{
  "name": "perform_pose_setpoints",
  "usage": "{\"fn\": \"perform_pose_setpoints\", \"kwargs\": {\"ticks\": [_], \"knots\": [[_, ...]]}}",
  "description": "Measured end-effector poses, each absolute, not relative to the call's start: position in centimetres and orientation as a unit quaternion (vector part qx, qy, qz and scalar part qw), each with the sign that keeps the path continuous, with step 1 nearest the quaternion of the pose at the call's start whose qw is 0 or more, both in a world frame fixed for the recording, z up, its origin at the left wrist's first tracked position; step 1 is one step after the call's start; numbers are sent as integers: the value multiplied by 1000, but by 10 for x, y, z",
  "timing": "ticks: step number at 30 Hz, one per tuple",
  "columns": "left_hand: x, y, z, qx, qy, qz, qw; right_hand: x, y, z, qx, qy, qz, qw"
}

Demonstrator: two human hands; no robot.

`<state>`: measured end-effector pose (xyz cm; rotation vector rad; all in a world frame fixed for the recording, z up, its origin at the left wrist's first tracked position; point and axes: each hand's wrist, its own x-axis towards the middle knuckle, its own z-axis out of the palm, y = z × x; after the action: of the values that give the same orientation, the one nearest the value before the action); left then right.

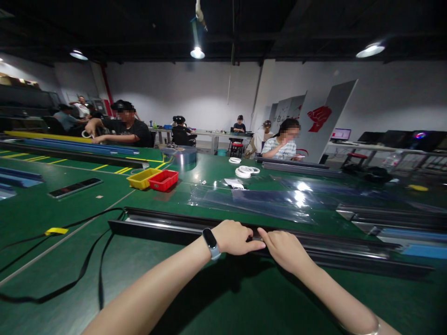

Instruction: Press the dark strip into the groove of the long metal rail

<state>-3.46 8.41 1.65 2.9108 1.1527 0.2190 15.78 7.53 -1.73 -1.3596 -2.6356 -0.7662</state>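
Two bare forearms reach forward over a green tabletop (223, 302) toward a long black metal channel strip (157, 225) that lies across it from left to right, just in front of the person. The left hand (234, 237), with a grey smartwatch (211, 243) on its wrist, rests palm down on the strip, its fingers curled over the top edge and the index finger pointing right. The right hand (285, 249) lies palm down on the same strip just beside it, fingertips touching the left index finger; whether either hand truly pinches the strip cannot be told. A loose black strap (87, 260) curls over the tabletop to the left, near a small yellow tape tab (56, 231). Beyond the strip lie clear plastic sheets (258, 200), white tape rolls (246, 171), and a yellow plastic bin (143, 178) touching a red plastic bin (163, 180). Farther off, other people sit at work at the tables.
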Motion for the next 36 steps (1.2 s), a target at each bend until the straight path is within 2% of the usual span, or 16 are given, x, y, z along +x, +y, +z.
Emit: {"fn": "perform_pose_setpoints", "kwargs": {"ticks": [6,15,29,36], "knots": [[-28,82,10,915,388,111,-29,160,75,-15,-453,-857,-242,42],[-22,78,6,921,367,120,-52,164,76,-15,-451,-855,-256,13],[-22,78,4,922,364,116,-57,162,76,-17,-461,-849,-257,19],[-24,77,6,924,362,112,-56,162,76,-17,-445,-856,-264,-18]]}}
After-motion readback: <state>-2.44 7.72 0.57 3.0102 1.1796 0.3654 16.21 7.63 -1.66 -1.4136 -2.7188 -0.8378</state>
